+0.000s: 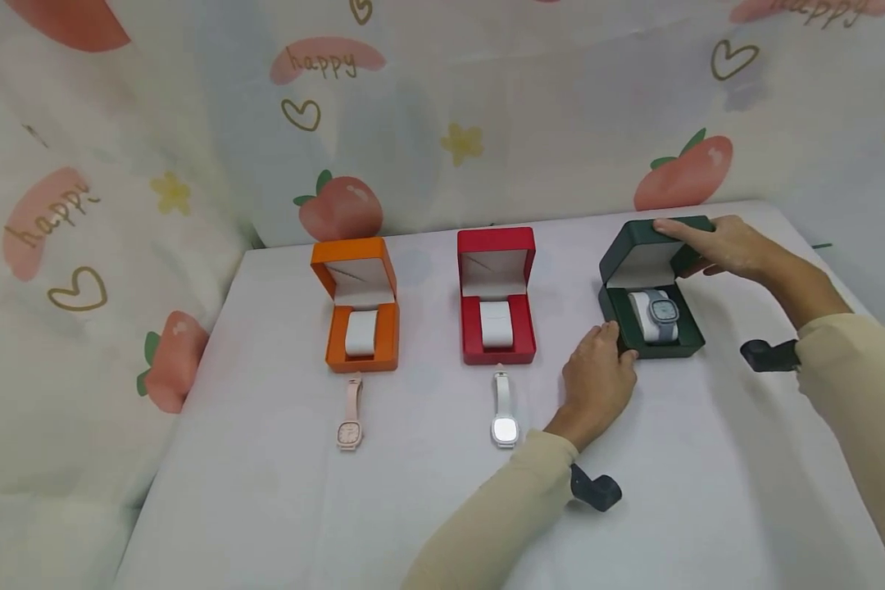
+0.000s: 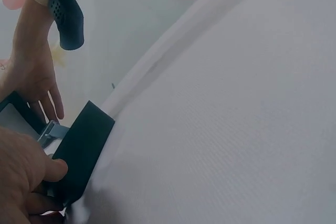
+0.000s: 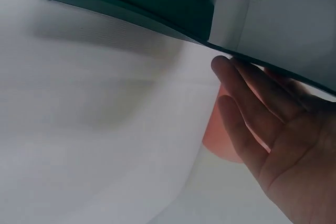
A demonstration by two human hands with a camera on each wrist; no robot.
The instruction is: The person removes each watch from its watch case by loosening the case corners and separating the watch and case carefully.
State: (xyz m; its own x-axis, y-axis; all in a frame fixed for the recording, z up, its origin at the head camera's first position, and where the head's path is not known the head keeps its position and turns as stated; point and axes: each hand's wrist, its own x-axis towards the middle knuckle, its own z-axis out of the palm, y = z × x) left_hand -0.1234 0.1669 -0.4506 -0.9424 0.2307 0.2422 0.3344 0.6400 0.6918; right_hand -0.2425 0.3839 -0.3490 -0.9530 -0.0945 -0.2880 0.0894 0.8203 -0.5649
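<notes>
A dark green watch box (image 1: 655,348) stands with its lid up at the right of the table. Inside it, a watch with a grey-blue strap (image 1: 663,311) is wrapped round a white cushion. My left hand (image 1: 600,378) grips the base at the front left corner; in the left wrist view its thumb (image 2: 55,170) lies against the front face. My right hand (image 1: 737,246) holds the lid (image 1: 637,238) by its right side, thumb over the top edge. The right wrist view shows those fingers (image 3: 247,103) against the lid's side, fairly straight.
An open red watch box (image 1: 496,357) and an open orange one (image 1: 361,365) stand to the left, each holding a white cushion. A white watch (image 1: 505,430) and a pink watch (image 1: 350,434) lie before them. A printed cloth (image 1: 413,106) hangs behind the white table.
</notes>
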